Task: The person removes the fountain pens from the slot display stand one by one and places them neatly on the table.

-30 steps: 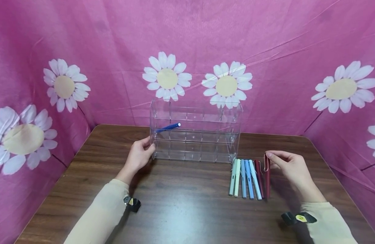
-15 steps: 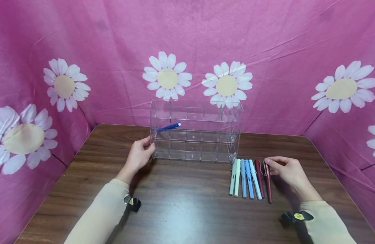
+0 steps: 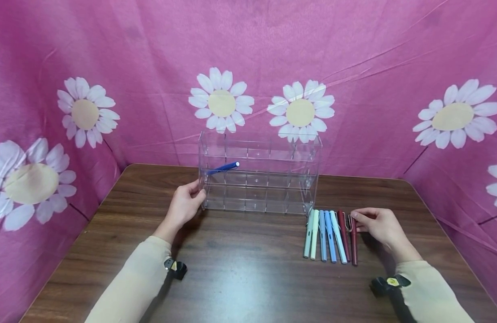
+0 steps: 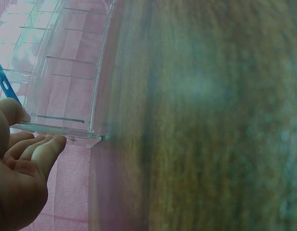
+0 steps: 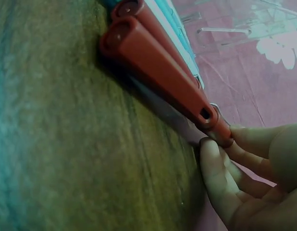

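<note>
A clear plastic pen rack (image 3: 256, 179) with several compartments stands on the table. Its left side wall is pinched between the thumb and fingers of my left hand (image 3: 185, 204); in the left wrist view the thumb shows on one side of that wall and the fingers (image 4: 50, 151) on the other. A blue pen (image 3: 224, 168) with a white end leans inside the rack at the left. My right hand (image 3: 379, 226) pinches the clip end of a dark red pen (image 3: 354, 246), the rightmost of the row. Another dark red pen (image 3: 343, 233) lies just left of it.
Left of the red pens lie light blue (image 3: 338, 237), blue (image 3: 330, 237) and pale green (image 3: 314, 235) pens, side by side by the rack's front right corner. Behind the brown wooden table (image 3: 232, 269) hangs a pink cloth (image 3: 256, 45) with daisies.
The dark red pen in my right hand has come down from a raised tilt to lie along the row, then shifted slightly left towards the other red pen. The left hand stays put.
</note>
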Available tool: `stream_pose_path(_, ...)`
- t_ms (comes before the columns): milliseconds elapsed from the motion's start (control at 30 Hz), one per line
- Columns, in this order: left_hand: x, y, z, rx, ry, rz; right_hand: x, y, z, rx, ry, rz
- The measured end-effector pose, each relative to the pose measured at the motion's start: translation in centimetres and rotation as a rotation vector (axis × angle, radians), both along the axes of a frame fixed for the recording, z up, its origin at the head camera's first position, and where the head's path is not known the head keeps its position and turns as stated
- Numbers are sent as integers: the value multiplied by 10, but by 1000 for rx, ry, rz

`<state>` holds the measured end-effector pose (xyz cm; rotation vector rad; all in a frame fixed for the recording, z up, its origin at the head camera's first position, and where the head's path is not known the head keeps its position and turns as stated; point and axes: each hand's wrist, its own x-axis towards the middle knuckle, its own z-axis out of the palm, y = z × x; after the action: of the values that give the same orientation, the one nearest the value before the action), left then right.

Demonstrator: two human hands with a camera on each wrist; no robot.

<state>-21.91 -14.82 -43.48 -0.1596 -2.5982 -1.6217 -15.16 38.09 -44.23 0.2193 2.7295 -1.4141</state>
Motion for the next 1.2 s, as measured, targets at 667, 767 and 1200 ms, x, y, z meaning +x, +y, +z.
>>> stream_pose_path(667,1,0,1,8,-7,0,-10,-9,12,122,-87,86)
stream_pose_path(767,1,0,1,1,-7,3,-10,-10,13,128,-100,87)
stream_pose_path(1200,1,0,3,-7,2,11,-7,-5,16,6,-134,71)
